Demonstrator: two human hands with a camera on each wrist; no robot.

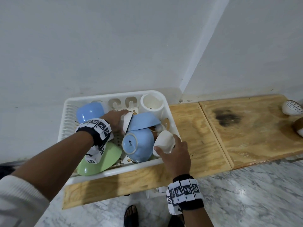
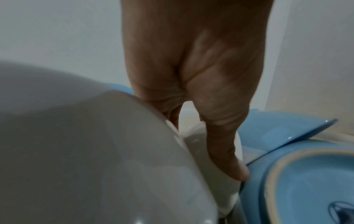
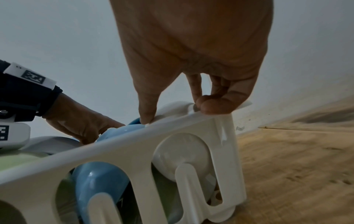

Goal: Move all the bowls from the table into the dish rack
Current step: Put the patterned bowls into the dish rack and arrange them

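A white dish rack (image 1: 113, 95) on the wooden table holds several bowls: three blue ones (image 1: 90, 112) (image 1: 144, 120) (image 1: 141, 145) and a green one (image 1: 105, 158). My left hand (image 1: 122, 120) grips a small white bowl (image 1: 127, 122) on edge in the rack's middle; in the left wrist view the thumb (image 2: 226, 151) presses on its inside (image 2: 210, 181). My right hand (image 1: 166, 143) holds another white bowl (image 1: 164, 138) inside the rack's front right corner, thumb on its rim. In the right wrist view that bowl (image 3: 172, 157) shows through the rack wall (image 3: 124, 153).
A white cutlery cup (image 1: 151, 103) stands in the rack's back right corner. At the table's far right sit a speckled bowl (image 1: 292, 107) and a brown bowl (image 1: 299, 128). A dark burn mark (image 1: 227, 117) stains the wood. The wall runs close behind the rack.
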